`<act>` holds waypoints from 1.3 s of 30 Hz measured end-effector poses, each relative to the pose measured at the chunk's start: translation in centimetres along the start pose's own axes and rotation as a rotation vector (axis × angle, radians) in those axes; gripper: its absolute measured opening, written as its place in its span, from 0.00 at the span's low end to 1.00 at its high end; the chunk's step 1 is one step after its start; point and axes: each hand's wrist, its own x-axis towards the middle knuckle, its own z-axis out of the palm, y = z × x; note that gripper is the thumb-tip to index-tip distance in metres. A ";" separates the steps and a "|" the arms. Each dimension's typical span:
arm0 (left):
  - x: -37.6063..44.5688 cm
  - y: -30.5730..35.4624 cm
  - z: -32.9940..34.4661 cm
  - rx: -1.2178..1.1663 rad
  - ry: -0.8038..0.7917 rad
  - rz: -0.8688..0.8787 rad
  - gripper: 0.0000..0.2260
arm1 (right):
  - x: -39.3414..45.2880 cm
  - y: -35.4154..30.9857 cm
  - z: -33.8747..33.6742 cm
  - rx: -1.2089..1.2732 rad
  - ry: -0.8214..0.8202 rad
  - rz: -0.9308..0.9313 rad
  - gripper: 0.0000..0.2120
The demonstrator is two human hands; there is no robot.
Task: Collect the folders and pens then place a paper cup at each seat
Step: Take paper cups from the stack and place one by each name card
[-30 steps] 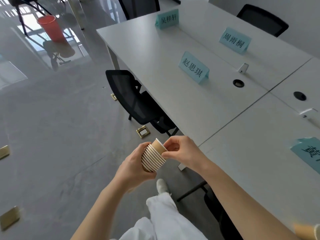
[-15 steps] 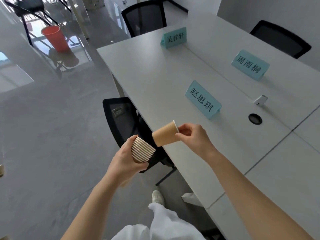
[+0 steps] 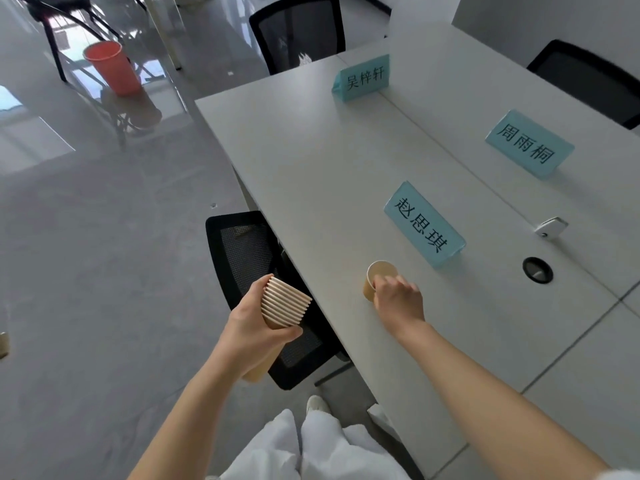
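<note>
One paper cup (image 3: 377,279) stands on the table (image 3: 311,174), gripped by my right hand (image 3: 398,299); my left hand (image 3: 256,327) clasps the cup stack (image 3: 285,303).

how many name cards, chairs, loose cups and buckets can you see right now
name cards: 3
chairs at the table: 3
single paper cups: 1
cup stacks: 1
red buckets: 1
total: 9

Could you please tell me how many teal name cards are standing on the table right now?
3. One name card stands just beyond the single paper cup, one near the table's far end, and one across the centre seam. Others may lie outside the frame.
</note>
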 end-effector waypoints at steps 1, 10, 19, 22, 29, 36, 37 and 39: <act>0.3 0.0 -0.1 0.002 -0.002 0.001 0.41 | 0.3 -0.2 0.2 -0.021 -0.021 -0.012 0.06; 1.9 -0.5 -1.4 -0.017 0.010 -0.005 0.40 | 1.7 -2.6 -3.7 0.252 0.022 -0.048 0.11; 3.3 -2.9 -5.1 -0.001 0.016 0.016 0.42 | 3.8 -13.6 -9.9 0.949 -0.375 -0.311 0.09; 4.0 -4.3 -7.0 -0.002 0.015 0.027 0.43 | 4.9 -16.6 -9.6 0.962 -0.456 -0.377 0.10; 7.6 -9.1 -15.7 0.021 0.003 0.031 0.44 | 9.2 -26.6 -9.0 0.911 -0.478 -0.415 0.10; 12.8 -13.6 -26.8 0.098 0.026 0.052 0.45 | 13.9 -38.2 -9.4 0.931 -0.441 -0.378 0.10; 13.3 -14.1 -28.0 0.114 0.023 0.056 0.45 | 14.4 -39.4 -9.4 0.935 -0.439 -0.370 0.10; 14.7 -15.2 -30.4 0.126 0.016 0.063 0.45 | 15.9 -41.9 -9.4 0.934 -0.430 -0.358 0.10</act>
